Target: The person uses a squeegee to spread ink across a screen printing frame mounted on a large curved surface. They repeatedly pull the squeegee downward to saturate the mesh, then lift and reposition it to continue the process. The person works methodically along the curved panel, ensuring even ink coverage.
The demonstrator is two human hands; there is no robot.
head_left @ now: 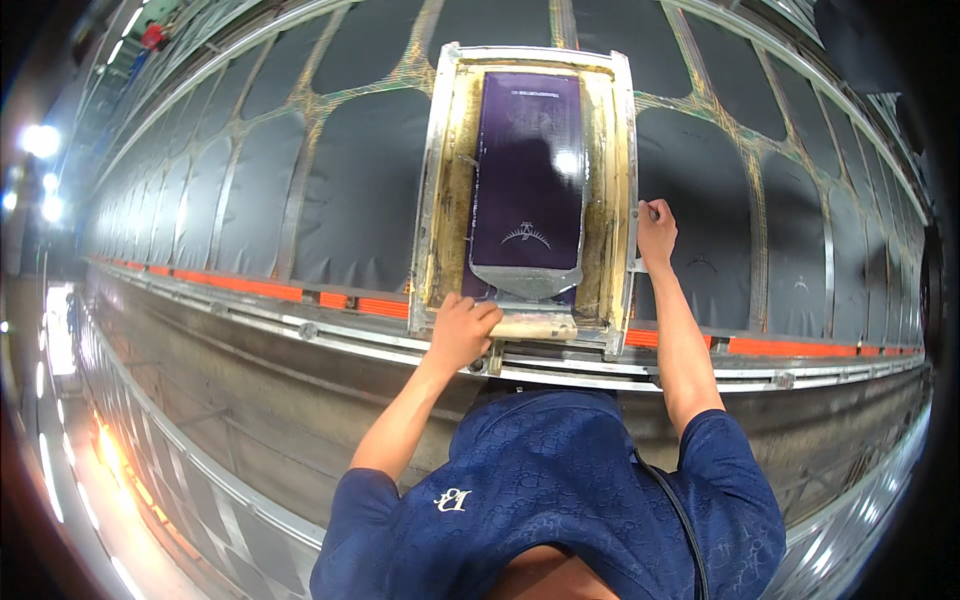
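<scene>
A screen printing frame (621, 180) with pale metal rails lies in front of me. Its inner border is stained yellowish, and a dark purple mesh panel (528, 160) fills the middle, bearing a small arched pale design near its close end. Grey ink (530, 280) is pooled below that design. Across the near end rests a cream-coloured bar (535, 326), perhaps a squeegee. My left hand (463, 332) is closed on the frame's near left corner, beside the bar's end. My right hand (657, 235) has curled fingers against the right rail, seemingly gripping it.
A long printing table runs left to right, covered with black fabric pieces (360, 190) separated by shiny streaked strips. An orange strip (380, 306) and a metal rail (720, 377) border its near side. Another person in red (153, 36) is far off at upper left.
</scene>
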